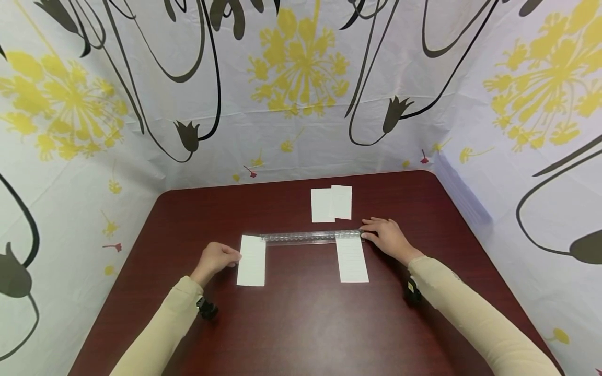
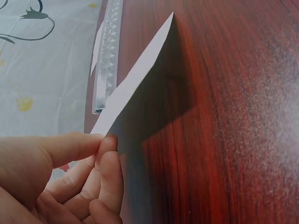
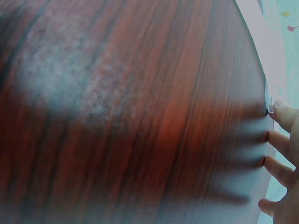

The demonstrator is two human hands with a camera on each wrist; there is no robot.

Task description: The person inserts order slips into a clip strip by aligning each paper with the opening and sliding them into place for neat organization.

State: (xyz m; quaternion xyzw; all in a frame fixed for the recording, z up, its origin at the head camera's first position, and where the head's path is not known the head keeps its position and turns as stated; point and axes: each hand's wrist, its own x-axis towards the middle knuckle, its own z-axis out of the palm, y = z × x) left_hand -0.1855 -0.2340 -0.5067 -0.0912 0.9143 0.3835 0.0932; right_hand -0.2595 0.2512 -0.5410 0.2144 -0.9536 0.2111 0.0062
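Note:
My left hand (image 1: 216, 259) pinches the left edge of a white paper card (image 1: 251, 261) between thumb and fingers. In the left wrist view this card (image 2: 135, 77) stands tilted above the table, its shadow beneath. Across the table lies a clear plastic ruler-like strip (image 1: 301, 238) with a bumpy pattern. Its left end lies by that card's top corner, and its right part covers the top of a second white card (image 1: 352, 259). At the strip's right end, my right hand (image 1: 386, 237) holds it by thumb and index finger. The other fingers (image 3: 275, 169) spread on the tabletop.
Two overlapping white cards (image 1: 322, 205) lie farther back, beyond the strip. The dark red wood-grain table (image 1: 301, 324) meets cloth with yellow and grey flower prints (image 1: 301, 146) at the back and both sides. A dark device sits on each wrist.

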